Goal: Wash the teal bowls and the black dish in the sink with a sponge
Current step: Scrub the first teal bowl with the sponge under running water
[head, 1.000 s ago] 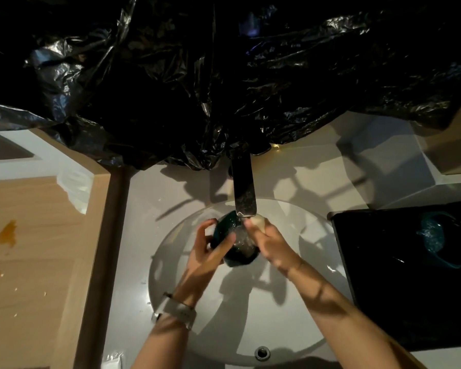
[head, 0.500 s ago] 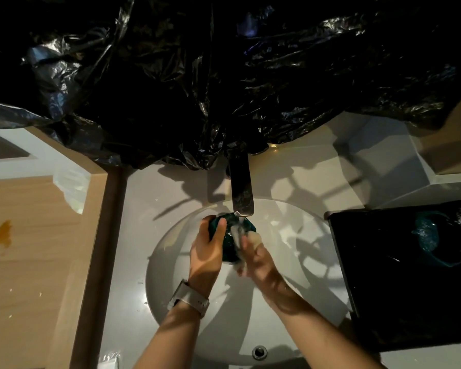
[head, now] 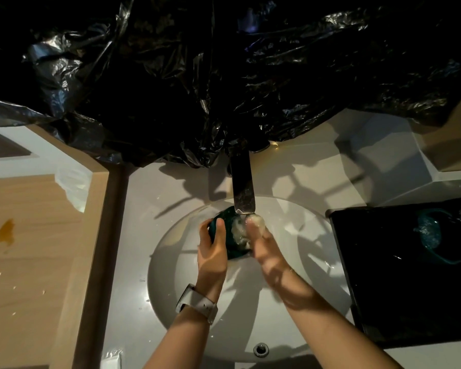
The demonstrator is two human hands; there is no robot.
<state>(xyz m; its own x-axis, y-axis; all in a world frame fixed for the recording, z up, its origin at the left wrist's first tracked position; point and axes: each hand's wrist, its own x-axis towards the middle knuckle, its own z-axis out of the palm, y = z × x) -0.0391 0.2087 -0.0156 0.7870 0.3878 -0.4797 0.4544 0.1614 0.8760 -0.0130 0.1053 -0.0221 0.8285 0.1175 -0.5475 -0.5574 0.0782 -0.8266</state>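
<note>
A teal bowl point(head: 230, 237) is held on its side over the white sink point(head: 304, 235), right under the faucet point(head: 242, 187). My left hand point(head: 213, 251) grips the bowl's left rim with thumb and fingers. My right hand point(head: 264, 247) holds a pale soapy sponge point(head: 256, 222) against the bowl's inside, with foam on it. At the right, the black dish point(head: 383, 275) lies on the counter with another teal bowl point(head: 442, 241) resting in it.
Black plastic sheeting point(head: 224, 75) hangs over the back wall and the faucet base. A wooden counter point(head: 32, 249) with orange stains lies at the left. An overflow hole point(head: 260, 349) sits at the sink's near rim.
My left hand has shifted its grip round the bowl's rim, and my right hand with the sponge has moved over the bowl's inside under the faucet.
</note>
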